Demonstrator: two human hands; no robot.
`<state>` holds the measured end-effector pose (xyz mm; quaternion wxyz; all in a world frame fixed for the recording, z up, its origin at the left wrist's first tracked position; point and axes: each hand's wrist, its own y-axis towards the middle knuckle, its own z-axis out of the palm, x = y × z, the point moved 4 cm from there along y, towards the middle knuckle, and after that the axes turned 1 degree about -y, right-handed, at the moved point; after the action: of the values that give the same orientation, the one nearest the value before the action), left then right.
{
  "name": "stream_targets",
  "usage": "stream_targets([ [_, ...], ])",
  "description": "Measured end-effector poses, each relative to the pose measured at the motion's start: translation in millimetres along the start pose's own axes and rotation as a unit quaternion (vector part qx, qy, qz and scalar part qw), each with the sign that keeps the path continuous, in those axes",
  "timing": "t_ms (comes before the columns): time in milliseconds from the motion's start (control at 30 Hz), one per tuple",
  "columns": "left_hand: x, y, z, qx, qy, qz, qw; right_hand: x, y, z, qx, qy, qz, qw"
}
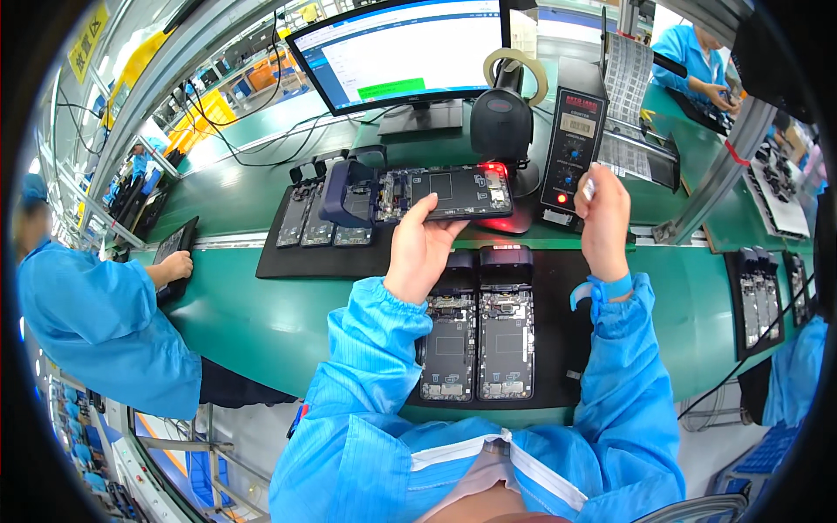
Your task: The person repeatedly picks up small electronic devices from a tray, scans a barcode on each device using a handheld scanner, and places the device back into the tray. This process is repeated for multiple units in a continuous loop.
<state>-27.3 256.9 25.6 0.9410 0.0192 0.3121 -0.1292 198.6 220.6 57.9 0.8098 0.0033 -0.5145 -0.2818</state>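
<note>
The left hand (pixel 420 248) is clamped on the near edge of an opened device (pixel 446 189), positioned before the black scanner (pixel 502 126); red light falls on its right end. Right of the scanner, the right hand (pixel 606 220) pinches a small pale piece (pixel 589 188). I count two opened units (pixel 506 344) on the black mat (pixel 562 349), nearer the person than the scanner.

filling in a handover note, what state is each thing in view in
left hand, closed on the held device
held device, internals exposed
right hand, pinching a small white piece
two devices on near mat, internals exposed, side by side
monitor, on
black control box, red lamp lit
black scanner, upright
</note>
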Motion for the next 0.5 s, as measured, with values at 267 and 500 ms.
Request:
stream_targets([
  [267,-1.1,9.8,-4.9,-0.005,0.005,-0.005,1.000,47.4,-21.8,15.9,0.032,-0.010,-0.093,0.995],
  [500,1.6,-43.2,5.3,0.010,0.090,-0.011,0.996,66.0,-56.6,44.7,0.145,-0.070,-0.080,0.984],
])
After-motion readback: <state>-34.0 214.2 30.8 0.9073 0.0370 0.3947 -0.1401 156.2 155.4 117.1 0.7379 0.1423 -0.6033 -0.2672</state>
